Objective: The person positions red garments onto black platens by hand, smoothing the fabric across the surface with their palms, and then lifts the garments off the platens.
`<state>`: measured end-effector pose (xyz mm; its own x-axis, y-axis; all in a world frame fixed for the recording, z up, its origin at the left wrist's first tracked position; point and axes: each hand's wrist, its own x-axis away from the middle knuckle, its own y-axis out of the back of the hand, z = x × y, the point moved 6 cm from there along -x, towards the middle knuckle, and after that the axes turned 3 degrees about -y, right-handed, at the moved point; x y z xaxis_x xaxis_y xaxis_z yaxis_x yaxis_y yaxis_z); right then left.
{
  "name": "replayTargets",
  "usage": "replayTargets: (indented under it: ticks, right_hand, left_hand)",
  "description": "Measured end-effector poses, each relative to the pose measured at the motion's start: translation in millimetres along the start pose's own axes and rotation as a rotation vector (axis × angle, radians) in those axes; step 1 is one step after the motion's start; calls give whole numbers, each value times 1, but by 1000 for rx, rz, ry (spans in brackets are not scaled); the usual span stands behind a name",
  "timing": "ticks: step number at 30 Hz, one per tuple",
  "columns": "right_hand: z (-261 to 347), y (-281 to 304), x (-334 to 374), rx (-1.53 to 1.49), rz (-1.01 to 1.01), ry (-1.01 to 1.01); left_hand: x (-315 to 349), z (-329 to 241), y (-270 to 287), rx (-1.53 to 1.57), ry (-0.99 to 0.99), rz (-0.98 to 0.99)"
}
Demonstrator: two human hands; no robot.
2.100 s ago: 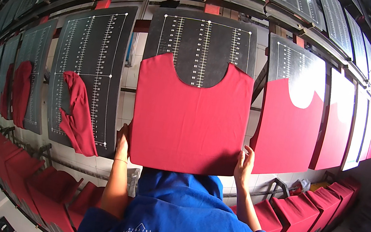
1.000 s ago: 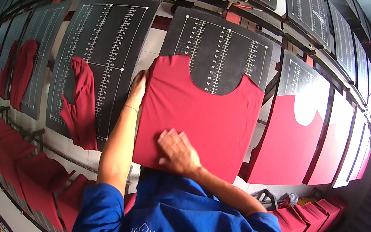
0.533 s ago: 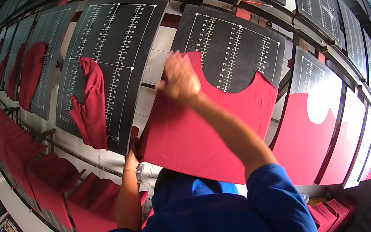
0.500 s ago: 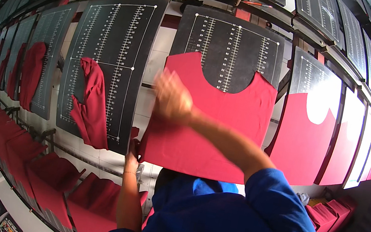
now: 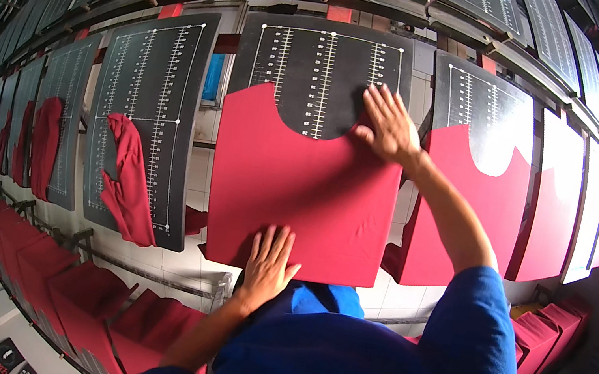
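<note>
Cloth (image 5: 289,197) draped over the middle board (image 5: 306,60), neckline (image 5: 306,142) far. Left hand (image 5: 268,266) flat at its near edge, right hand (image 5: 391,131) over its far right corner, fingers (image 5: 390,105) extended, gripping nothing, perhaps pressing against slippage.

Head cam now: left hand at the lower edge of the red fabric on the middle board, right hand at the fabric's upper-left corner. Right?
One slip: the right hand is at the upper-right corner of the red fabric, per the head view. Left hand at its lower edge on the middle board is correct.
</note>
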<state>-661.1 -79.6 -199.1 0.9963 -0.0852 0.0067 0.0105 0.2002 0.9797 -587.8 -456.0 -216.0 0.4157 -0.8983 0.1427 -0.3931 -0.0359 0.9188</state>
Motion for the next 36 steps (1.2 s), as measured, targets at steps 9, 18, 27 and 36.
replayTargets:
  ticks: [9, 18, 27, 36]
  right_hand:
    - [227, -97, 254, -77, 277, -49]
    - [298, -87, 73, -97, 90, -325]
    - [211, -76, -159, 158, -347, -585]
    - [346, -124, -35, 157, -207, -1020]
  left_hand:
    - [-240, 33, 31, -67, -149, -205]
    - [-231, 158, 61, 143, 13, -461]
    - [-5, 229, 117, 663, -536, -68]
    - [172, 468, 203, 358, 75, -437]
